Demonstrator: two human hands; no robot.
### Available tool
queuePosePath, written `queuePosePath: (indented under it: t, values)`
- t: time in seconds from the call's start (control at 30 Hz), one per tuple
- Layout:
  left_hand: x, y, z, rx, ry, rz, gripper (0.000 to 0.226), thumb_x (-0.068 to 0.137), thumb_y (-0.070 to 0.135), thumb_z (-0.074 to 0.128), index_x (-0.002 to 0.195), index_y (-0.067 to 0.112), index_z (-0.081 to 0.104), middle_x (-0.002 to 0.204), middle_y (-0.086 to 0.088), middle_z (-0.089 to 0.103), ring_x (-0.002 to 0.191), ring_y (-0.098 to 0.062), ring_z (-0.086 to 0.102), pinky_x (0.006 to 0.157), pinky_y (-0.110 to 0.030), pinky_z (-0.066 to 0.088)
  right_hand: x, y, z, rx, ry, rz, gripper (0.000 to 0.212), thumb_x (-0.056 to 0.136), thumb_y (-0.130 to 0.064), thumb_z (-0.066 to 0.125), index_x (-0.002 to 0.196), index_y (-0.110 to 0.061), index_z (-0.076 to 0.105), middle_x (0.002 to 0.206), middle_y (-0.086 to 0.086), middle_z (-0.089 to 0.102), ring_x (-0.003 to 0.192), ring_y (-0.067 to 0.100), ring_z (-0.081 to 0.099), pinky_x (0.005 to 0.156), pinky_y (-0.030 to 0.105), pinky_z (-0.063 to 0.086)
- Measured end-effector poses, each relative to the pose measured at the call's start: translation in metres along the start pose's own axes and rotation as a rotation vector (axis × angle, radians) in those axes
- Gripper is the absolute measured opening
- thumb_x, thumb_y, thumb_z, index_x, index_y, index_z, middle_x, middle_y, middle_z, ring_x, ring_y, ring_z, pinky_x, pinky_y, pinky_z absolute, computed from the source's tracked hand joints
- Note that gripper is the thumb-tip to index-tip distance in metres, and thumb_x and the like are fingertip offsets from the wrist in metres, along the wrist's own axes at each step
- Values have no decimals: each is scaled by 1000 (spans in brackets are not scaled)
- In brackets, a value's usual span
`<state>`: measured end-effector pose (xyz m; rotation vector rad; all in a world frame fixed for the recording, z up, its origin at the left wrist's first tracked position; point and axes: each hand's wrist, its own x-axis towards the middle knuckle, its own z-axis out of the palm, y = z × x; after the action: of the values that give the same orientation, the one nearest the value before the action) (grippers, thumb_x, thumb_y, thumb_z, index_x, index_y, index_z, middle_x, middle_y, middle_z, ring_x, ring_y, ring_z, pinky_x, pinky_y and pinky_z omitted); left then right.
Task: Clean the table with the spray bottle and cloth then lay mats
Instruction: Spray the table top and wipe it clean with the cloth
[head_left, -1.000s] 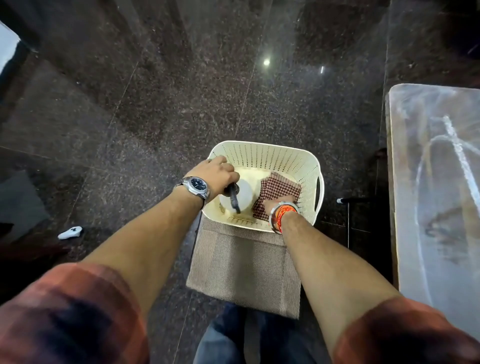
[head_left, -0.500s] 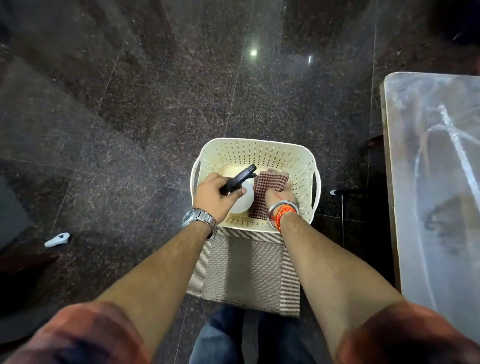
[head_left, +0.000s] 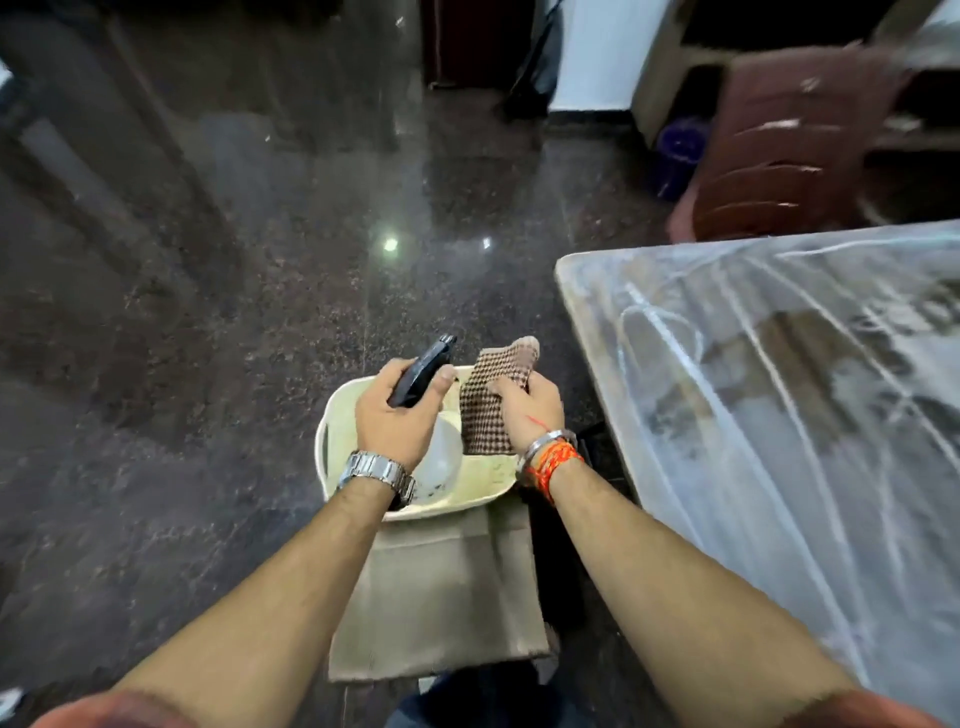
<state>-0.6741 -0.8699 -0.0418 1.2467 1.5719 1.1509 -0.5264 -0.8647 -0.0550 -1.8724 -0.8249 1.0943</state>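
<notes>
The left hand (head_left: 400, 421) is curled round the black trigger head of a white plastic spray bottle (head_left: 441, 458), the thumb lying along the nozzle side and the round body hanging below the palm. The right hand (head_left: 532, 415) pinches a brown-and-white checked cloth (head_left: 485, 410) between thumb and fingers, so that it hangs folded from the grip. Both things are held over the far half of a cream perforated plastic basket (head_left: 324, 441) that stands on the dark polished stone floor (head_left: 208, 312). A beige woven mat (head_left: 441, 597) lies flat with its far edge at the basket's near rim; whether it is one mat or a stack cannot be told. The table (head_left: 753, 415), wrapped in clear plastic sheeting, has its near left corner just beside the basket. Taking sprayer and cloth in separate hands looks meant to let one hand wet the sheeting while the other wipes. The mat seems left for after cleaning.
</notes>
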Motion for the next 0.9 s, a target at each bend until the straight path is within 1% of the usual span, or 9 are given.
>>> queuePosePath:
  t: [0.13,0.27,0.33,0.4,0.5,0.6,0.7,0.83,0.9]
  values:
    - [-16,38,31,-88,-68,-30,53,69,57,78,75,13,49,69,-27,57,60,-21,51,58,-38,46,-20,-9,-67,139,158,-19,7,73,-27,69,72,-21,68,73,-7,71,75,14,68,74,33,57]
    - [-38,67,73,-107,-271,-97,20,83,39,74,96,26,68,84,2,68,78,-22,62,75,-37,51,-34,3,-124,134,262,-23,15,68,-34,69,72,-20,68,74,-5,72,77,15,69,78,40,57]
    - [-57,81,95,-110,-346,-133,18,88,40,71,81,24,66,66,2,60,67,-23,57,65,-33,47,-43,10,-154,134,304,-14,12,73,-31,68,72,-19,67,73,-6,71,76,17,67,73,33,55]
    - [-76,93,117,-78,-397,-137,19,90,35,69,79,21,63,66,-5,60,63,-26,59,59,-33,54,-50,17,-183,106,324,-11,10,82,-26,66,81,-16,69,77,-4,69,77,17,65,67,23,46]
    - [-106,104,157,24,-382,-98,21,77,41,69,80,20,68,78,-8,72,77,-30,70,72,-44,60,-49,40,-226,108,335,0,21,87,-36,63,93,-16,69,86,-1,70,84,19,65,75,27,48]
    - [-139,116,196,180,-379,-92,15,86,31,66,78,18,63,80,-4,65,77,-26,60,60,-28,42,-46,61,-269,120,323,-11,23,85,-42,63,87,-19,66,90,0,71,88,23,66,84,36,52]
    - [-176,124,234,231,-335,-130,9,89,20,62,84,12,63,79,-3,61,75,-24,55,59,-29,38,-49,81,-316,114,266,-3,23,88,-38,61,96,-16,65,93,-1,69,89,20,64,83,30,49]
    - [-202,122,275,318,-300,-153,25,82,24,66,64,13,53,61,-3,54,60,-27,51,51,-28,34,-45,100,-360,93,230,-20,38,84,-43,61,110,-16,68,105,2,71,99,23,64,94,37,49]
    - [-209,123,289,377,-306,-154,25,80,26,67,67,16,49,64,-4,55,61,-27,53,52,-28,35,-42,103,-376,64,221,-10,35,88,-36,61,115,-13,66,109,5,70,102,25,63,94,35,48]
